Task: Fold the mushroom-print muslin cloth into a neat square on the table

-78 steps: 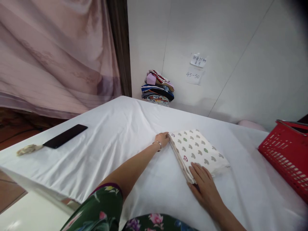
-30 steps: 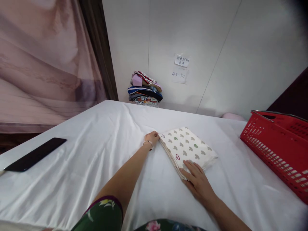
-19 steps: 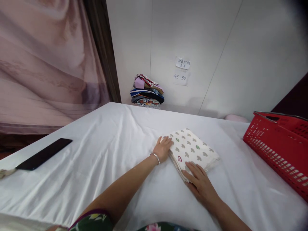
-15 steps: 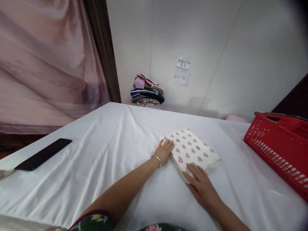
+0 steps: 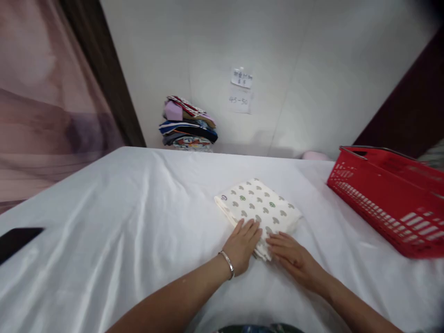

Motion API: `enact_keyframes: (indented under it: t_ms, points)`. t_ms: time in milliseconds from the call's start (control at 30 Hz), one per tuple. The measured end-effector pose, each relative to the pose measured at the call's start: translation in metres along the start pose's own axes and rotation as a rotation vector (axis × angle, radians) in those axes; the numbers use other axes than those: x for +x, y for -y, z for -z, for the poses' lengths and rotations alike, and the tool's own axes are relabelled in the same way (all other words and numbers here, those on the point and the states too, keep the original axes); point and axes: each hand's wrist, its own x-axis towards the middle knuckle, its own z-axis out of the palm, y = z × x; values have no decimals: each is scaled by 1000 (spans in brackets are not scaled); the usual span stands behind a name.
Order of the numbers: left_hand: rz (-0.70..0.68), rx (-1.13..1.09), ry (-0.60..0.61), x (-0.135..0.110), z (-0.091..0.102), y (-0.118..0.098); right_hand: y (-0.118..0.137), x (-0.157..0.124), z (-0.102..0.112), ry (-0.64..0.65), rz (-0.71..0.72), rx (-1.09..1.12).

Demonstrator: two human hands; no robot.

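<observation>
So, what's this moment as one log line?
left hand: fingers on folded patterned cloth | right hand: fingers on cloth's near end | red basket: on white-covered table, right

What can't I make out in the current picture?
All in the head view:
Cloth: part of its left edge, hidden by the left hand.
Dark slab: left end, cut off by the picture's left edge.
Basket: inside, mostly hidden by its wall; right end, cut off.
Upper sign: writing, blurred and small.

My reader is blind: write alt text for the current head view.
A person's left hand and right hand rest at the near corner of a folded, patterned cloth on a white-covered table. A red basket stands at right; folded fabrics are stacked farther back.
</observation>
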Motion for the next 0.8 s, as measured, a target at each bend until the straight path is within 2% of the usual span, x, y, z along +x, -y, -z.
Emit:
enact_keyframes:
  t_ms: [100, 167, 267, 333, 433, 500, 567, 667, 800]
  points:
    - [-8, 7, 2, 2, -1, 5, -21, 10, 16, -203, -171, 51]
    - [-17, 10, 5, 3, 0, 7, -41, 16, 19, -275, -306, 13]
    - [-22, 13, 11, 3, 1, 8, -69, 19, 16, -173, -472, -4]
    - [-22, 18, 12, 3, 0, 8, -82, 19, 16, -106, -568, 116]
    - [-30, 30, 11, 4, 0, 8, -94, 19, 27, -200, -763, 376]
    - [-38, 39, 12, 4, 1, 9, -100, 20, 39, -326, -903, 458]
    - [-41, 49, 10, 4, 1, 9, -104, 20, 48, -399, -990, 467]
    - [-46, 51, 7, 4, 0, 11, -103, 16, 50, -397, -1058, 494]
    - [-48, 35, -10, 4, -2, 12, -84, 5, 37, -337, -1159, 643]
